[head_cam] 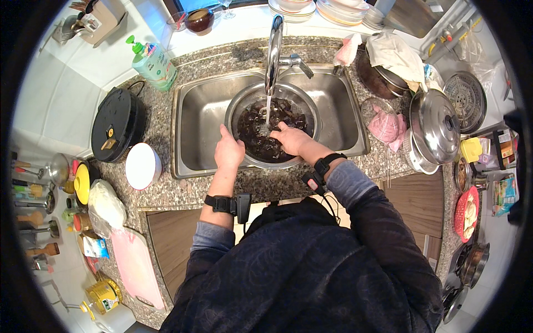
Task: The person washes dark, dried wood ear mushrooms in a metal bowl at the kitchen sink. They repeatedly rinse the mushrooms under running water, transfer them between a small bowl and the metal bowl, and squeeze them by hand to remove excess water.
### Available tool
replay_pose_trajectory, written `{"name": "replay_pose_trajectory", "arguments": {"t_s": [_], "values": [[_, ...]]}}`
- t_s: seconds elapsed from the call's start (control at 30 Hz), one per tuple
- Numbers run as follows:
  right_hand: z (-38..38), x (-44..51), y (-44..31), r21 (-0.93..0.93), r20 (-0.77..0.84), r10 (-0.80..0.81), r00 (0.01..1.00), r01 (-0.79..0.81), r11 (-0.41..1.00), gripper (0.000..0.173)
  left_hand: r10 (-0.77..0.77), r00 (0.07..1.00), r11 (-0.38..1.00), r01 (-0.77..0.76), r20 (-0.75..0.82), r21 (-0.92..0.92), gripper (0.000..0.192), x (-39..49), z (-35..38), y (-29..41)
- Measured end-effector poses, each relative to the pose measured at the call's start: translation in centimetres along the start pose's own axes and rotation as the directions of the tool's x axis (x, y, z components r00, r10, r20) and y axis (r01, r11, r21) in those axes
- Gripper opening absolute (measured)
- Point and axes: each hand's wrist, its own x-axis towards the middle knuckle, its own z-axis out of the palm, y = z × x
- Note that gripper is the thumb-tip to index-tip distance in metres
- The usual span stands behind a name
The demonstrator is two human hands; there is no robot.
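Observation:
A round stainless-steel basin [315, 104] sits across the two bowls of the metal sink [200, 125]. Dark, ruffled pieces that look like wood ear fungus [266, 145] lie in water inside it. From the chrome faucet [273, 54], a stream runs into the middle of the basin. My left hand [230, 150] is at the basin's near-left rim, with the thumb over the edge and the other fingers partly hidden. My right hand [293, 139] reaches over the right rim into the basin; its thumb and index finger show, while the others are hidden among the dark pieces.
Left on the granite counter are a soap pump bottle [155, 64], a black round appliance [118, 125], a white bowl [143, 166] and a pink cutting board [135, 266]. A wire strainer with pink cloth [385, 125] and a lidded steel pot [435, 127] stand right.

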Motion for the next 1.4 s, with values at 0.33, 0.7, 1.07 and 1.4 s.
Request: {"name": "replay_pose_trajectory", "arguments": {"t_s": [0.33, 0.7, 1.07, 1.4], "values": [[-0.7, -1.0, -0.6, 0.009, -0.205, 0.075, 0.976, -0.075, 0.997, 0.031, 0.025, 0.999, 1.0, -0.025, -0.019, -0.017, 0.075, 0.0, -0.3, 0.2], [-0.5, -1.5, -0.5, 0.097, -0.321, 0.227, 0.92, -0.206, 0.974, 0.088, 0.04, 0.999, 0.999, -0.041, -0.022, -0.004, 0.073, 0.1, -0.6, 0.8], [1.0, 0.2, 0.1, -0.026, -0.12, -0.06, 0.991, 0.057, 0.998, 0.038, 0.165, 0.979, 0.985, -0.169, -0.117, -0.027, 0.077, 1.1, 1.4, -1.8], [-0.7, -1.1, -0.9, 0.034, -0.18, 0.029, 0.983, -0.023, 0.999, 0.026, 0.121, 0.989, 0.992, -0.123, -0.088, -0.017, 0.079, 1.0, 1.0, -1.6]]}}
